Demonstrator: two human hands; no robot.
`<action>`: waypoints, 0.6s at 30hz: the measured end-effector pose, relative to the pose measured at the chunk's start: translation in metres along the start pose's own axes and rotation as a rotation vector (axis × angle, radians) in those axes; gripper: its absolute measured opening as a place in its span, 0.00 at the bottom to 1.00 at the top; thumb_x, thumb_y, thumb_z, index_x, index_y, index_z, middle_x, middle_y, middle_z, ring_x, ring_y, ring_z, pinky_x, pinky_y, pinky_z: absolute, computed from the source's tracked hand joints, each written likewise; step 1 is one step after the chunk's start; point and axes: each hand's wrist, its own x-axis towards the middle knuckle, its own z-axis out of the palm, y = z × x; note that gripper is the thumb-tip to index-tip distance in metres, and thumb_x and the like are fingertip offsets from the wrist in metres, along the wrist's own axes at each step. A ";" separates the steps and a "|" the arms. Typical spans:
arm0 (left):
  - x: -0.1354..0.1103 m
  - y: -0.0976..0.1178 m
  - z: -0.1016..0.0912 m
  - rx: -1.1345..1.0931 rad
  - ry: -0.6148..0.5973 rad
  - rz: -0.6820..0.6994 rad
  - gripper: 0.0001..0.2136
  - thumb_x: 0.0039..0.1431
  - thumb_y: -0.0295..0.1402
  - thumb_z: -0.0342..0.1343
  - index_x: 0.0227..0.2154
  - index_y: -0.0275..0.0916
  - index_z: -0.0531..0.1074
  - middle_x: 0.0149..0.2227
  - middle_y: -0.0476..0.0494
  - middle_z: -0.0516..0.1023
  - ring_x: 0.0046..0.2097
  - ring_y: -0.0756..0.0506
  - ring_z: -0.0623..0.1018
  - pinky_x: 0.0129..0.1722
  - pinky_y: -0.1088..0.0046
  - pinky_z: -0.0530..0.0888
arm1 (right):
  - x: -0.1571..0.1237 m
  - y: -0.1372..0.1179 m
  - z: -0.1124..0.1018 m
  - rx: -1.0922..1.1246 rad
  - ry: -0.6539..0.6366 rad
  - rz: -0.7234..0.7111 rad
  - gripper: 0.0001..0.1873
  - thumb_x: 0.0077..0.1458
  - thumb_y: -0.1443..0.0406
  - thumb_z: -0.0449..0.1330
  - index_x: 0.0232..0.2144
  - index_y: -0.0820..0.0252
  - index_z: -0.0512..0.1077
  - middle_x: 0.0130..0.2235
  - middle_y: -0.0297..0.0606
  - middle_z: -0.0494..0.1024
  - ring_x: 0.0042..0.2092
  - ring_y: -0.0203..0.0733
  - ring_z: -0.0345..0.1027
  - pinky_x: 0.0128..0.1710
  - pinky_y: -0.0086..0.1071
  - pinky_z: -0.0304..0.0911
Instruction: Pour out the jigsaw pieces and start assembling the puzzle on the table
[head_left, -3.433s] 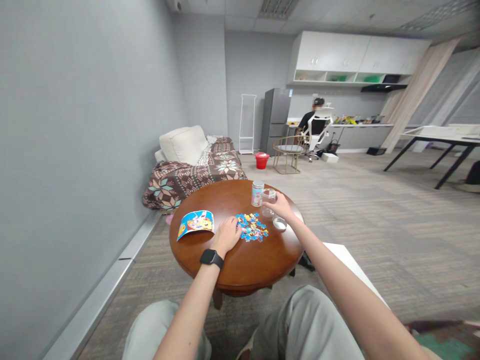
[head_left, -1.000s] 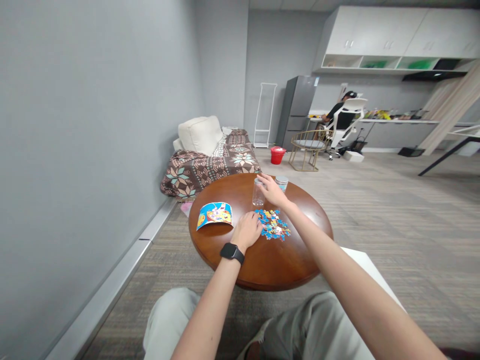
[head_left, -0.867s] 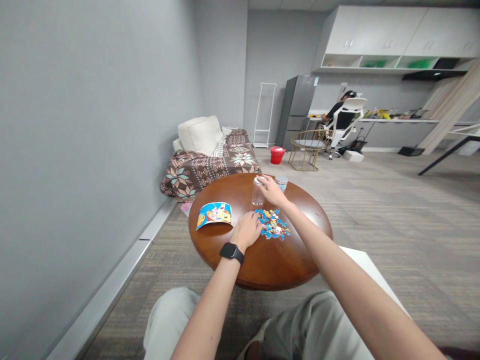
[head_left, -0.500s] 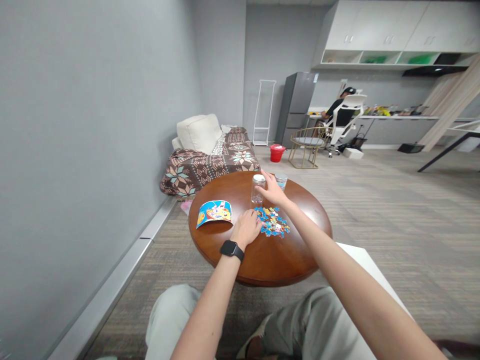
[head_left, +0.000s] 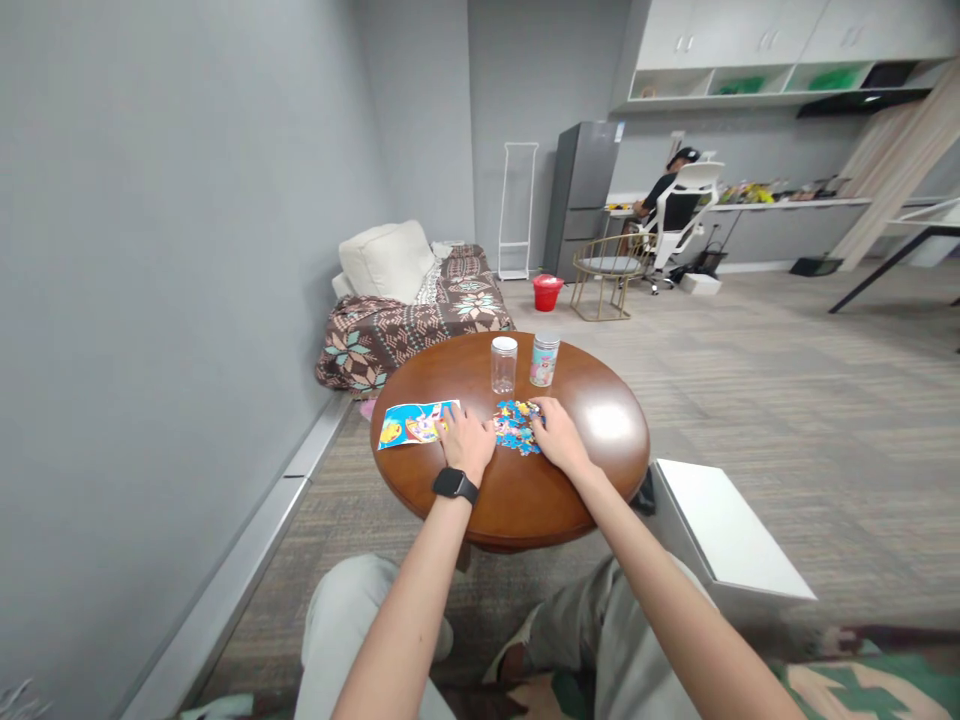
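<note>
A pile of jigsaw puzzle pieces (head_left: 516, 428), mostly blue, lies on the round brown wooden table (head_left: 517, 505). My left hand (head_left: 466, 442), with a black watch on its wrist, has its fingers spread over the right end of a colourful cartoon picture sheet (head_left: 411, 424); its thumb side is beside the pile. At the pile's right edge rests my right hand (head_left: 559, 436), fingers loosely apart and touching the pieces. Behind the pile stand a clear jar (head_left: 503, 370) with a white lid and a printed can (head_left: 544, 362) with a pastel pattern.
A white box-like stool (head_left: 724, 520) stands right of the table. Beyond the table are a sofa (head_left: 420, 335) with a patterned cover, a red bucket (head_left: 547, 293) and a gold-framed chair (head_left: 609, 265). Farther back, a person (head_left: 664, 190) sits in a white office chair.
My right hand has left the clear jar and come down to the pile's right side. My left hand has shifted left onto the picture sheet, which now lies flatter. The view has tilted slightly.
</note>
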 end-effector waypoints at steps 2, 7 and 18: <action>0.001 -0.001 0.001 -0.018 -0.020 0.031 0.14 0.61 0.35 0.47 0.43 0.32 0.72 0.54 0.25 0.72 0.59 0.31 0.69 0.58 0.47 0.64 | 0.000 -0.001 0.000 -0.028 -0.014 0.028 0.19 0.59 0.67 0.48 0.50 0.59 0.69 0.53 0.47 0.73 0.55 0.49 0.67 0.58 0.44 0.61; 0.005 -0.001 -0.005 -0.058 0.003 0.133 0.14 0.62 0.34 0.46 0.44 0.33 0.71 0.53 0.28 0.73 0.56 0.35 0.72 0.58 0.56 0.67 | 0.002 -0.001 -0.002 -0.035 -0.039 0.037 0.19 0.59 0.68 0.48 0.51 0.60 0.69 0.54 0.48 0.73 0.56 0.49 0.67 0.58 0.44 0.61; 0.003 -0.002 -0.012 -0.045 -0.019 0.353 0.11 0.62 0.30 0.46 0.40 0.37 0.73 0.45 0.36 0.79 0.50 0.40 0.75 0.61 0.58 0.62 | 0.004 -0.002 0.002 -0.092 -0.071 0.089 0.22 0.61 0.68 0.48 0.55 0.62 0.69 0.61 0.51 0.68 0.65 0.50 0.58 0.65 0.49 0.50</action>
